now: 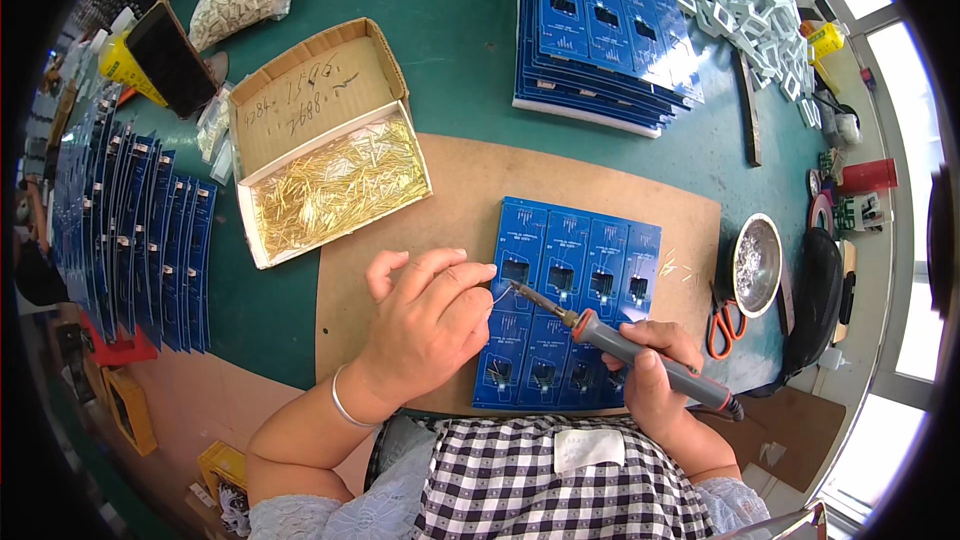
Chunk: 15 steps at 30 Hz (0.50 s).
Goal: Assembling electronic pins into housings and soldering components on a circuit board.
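Note:
A blue circuit board panel (565, 340), divided into several rectangular sections with dark cut-outs, lies flat before me. My right hand (655, 370) is closed round the grey handle of a soldering iron (610, 340), whose tip points left and touches or hovers just above the panel near its upper-left cut-out. Over the panel's left edge, my left hand (435, 310) pinches a thin solder wire (502, 292) that reaches toward the iron's tip. The fingertips partly hide the wire. Whether tip and wire meet is too small to tell.
Under the panel is a brown board (450, 200). An open cardboard box (340, 180) of gold pins stands left. Stacked blue panels (600, 30) sit behind; upright panels (140, 230) line the left. Orange-handled scissors (722, 325) and a metal bowl (757, 265) are at right.

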Motion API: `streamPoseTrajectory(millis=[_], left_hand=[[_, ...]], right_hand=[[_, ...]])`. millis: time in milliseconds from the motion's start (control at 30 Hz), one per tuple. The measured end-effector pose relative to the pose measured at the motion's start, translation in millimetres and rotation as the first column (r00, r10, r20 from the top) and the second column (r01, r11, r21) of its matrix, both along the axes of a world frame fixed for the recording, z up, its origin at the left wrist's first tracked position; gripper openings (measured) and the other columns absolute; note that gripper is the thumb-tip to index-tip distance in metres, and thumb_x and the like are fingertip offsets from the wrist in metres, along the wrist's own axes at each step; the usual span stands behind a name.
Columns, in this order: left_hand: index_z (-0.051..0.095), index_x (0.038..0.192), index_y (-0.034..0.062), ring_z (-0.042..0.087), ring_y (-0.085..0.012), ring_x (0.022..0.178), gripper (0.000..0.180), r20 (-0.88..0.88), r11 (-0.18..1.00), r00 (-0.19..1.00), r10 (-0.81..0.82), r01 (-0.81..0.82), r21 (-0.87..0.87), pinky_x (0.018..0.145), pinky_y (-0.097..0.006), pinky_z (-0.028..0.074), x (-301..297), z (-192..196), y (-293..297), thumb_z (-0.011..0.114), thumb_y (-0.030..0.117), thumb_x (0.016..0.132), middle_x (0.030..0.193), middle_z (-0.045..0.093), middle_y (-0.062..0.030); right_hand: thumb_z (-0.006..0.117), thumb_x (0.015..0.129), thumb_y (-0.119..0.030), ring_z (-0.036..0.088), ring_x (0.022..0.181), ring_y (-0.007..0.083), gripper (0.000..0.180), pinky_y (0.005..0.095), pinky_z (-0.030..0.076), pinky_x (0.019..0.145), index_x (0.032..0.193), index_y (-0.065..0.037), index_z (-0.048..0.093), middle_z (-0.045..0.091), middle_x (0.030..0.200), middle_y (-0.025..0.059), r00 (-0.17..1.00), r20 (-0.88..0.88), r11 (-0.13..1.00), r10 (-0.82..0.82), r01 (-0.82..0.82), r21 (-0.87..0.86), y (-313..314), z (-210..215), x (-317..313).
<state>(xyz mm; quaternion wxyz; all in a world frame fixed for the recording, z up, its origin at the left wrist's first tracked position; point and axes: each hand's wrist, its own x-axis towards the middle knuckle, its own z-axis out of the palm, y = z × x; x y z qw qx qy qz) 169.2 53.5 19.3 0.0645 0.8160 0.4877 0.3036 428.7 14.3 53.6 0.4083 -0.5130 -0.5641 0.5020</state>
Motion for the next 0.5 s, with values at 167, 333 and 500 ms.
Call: streamPoseTrajectory(millis=[167, 333, 500], left_hand=[[0.059, 0.079, 0.0151, 0.058, -0.0217, 0.103, 0.014, -0.006, 1.0, 1.0, -0.006, 0.006, 0.001, 0.091, -0.045, 0.03, 1, 1, -3, 0.069, 0.011, 0.07, 0.106, 0.066, 0.0029], [0.059, 0.08, 0.0153, 0.057, -0.0209, 0.104, 0.013, 0.001, 1.0, 1.0, 0.012, -0.012, 0.013, 0.092, -0.046, 0.029, 0, 5, -1, 0.069, 0.011, 0.071, 0.108, 0.065, 0.0022], [0.059, 0.08, 0.0154, 0.057, -0.02, 0.105, 0.012, -0.01, 0.999, 0.999, -0.039, 0.039, 0.02, 0.093, -0.047, 0.027, 8, 13, 1, 0.068, 0.012, 0.072, 0.11, 0.063, 0.0019]], right_hand=[[0.059, 0.095, -0.026, 0.069, 0.08, 0.0229, 0.033, 0.0321, 0.055, 0.07, 0.107, 0.005, 0.059, 0.066, 0.091, 0.0189, 1.0, -0.003, 1.0, 0.004, -0.004, 0.01, -3, 1, 1], [0.06, 0.093, -0.035, 0.062, 0.063, 0.0208, 0.041, 0.0301, 0.05, 0.057, 0.101, 0.005, 0.058, 0.062, 0.085, 0.0157, 0.995, -0.007, 0.989, -0.095, 0.095, 0.114, -2, 1, 1], [0.067, 0.087, -0.028, 0.063, 0.065, 0.0221, 0.035, 0.0318, 0.048, 0.059, 0.102, 0.004, 0.064, 0.064, 0.074, 0.0147, 0.992, 0.112, 0.961, 0.059, -0.087, 0.262, 10, 12, 38]])
